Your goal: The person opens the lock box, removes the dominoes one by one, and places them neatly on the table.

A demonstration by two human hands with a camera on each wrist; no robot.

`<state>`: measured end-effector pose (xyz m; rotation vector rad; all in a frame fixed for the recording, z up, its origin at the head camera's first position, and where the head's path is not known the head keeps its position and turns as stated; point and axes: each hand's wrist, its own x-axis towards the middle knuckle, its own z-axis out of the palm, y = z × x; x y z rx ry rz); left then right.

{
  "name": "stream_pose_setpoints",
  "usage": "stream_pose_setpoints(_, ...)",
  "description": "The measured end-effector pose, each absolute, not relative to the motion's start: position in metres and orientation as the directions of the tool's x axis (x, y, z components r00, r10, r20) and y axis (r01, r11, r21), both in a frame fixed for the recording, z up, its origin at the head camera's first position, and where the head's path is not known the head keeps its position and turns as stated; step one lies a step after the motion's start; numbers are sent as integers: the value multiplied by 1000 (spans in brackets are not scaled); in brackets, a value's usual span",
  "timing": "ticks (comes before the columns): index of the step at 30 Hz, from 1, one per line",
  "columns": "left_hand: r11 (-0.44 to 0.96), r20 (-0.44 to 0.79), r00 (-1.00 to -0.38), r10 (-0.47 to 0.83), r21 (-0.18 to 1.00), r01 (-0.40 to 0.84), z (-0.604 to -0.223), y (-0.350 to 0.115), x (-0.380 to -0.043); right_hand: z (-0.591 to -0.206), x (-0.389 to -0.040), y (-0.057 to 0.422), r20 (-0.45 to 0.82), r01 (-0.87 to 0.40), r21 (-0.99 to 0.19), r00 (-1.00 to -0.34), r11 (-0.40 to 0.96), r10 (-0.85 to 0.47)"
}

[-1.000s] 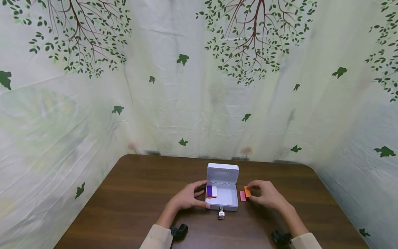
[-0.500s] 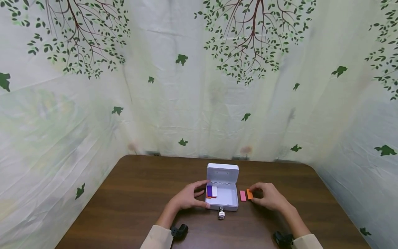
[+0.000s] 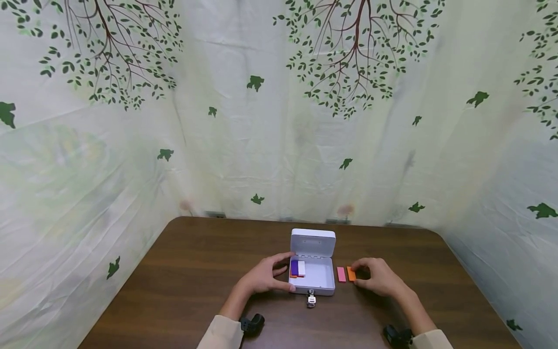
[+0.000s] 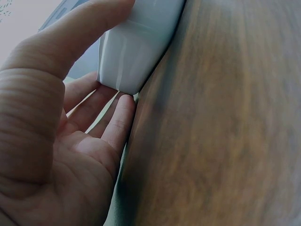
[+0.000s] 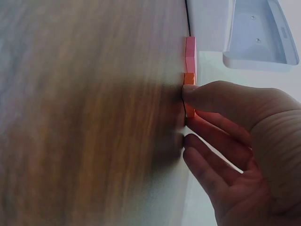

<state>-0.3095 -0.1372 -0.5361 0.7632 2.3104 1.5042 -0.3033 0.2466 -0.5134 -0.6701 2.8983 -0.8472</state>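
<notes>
A small white box (image 3: 320, 275) stands on the table with its lid (image 3: 313, 242) raised and a metal latch (image 3: 311, 299) hanging at the front. My left hand (image 3: 261, 277) holds its left side, thumb at the front corner and fingers toward the back; the left wrist view shows fingertips against the box wall (image 4: 136, 52). Inside, at the left, lie a purple block (image 3: 294, 267) and a white block (image 3: 301, 268), with orange edges showing below. Right of the box, my right hand (image 3: 378, 277) pinches a flat orange block (image 3: 350, 274) between thumb and fingers, low at the tabletop.
A pink block (image 3: 341, 275) lies between the box and the orange block. The brown wooden table (image 3: 209, 252) has rounded far corners. Behind it hangs a pale curtain (image 3: 279, 145) printed with leaves and branches. A black camera is strapped to each wrist.
The orange block has gone from tilted against the pink one to flatter on the table, a little right and nearer me. My right hand moved with it; the left hand stayed on the box.
</notes>
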Motion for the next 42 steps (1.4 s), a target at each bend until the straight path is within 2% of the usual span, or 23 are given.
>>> stream_pose_setpoints(13,323,49,-822,568,905,278,-537,-136,-310,-509,-301,246,67,-362,-542,-918,758,-391)
stream_pose_setpoints(25,311,56,-820,569,909,278,-537,-136,-311,-500,-301,245,148,-375,-581,-921,722,-360)
stream_pose_setpoints(34,312,37,-824,565,915,255,-534,-137,-310,-495,-302,233,260,-472,-579,-880,665,-398)
stream_pose_setpoints(42,314,35,-821,569,914,257,-535,-137,-310,-490,-301,215,304,-524,-583,-849,621,-432)
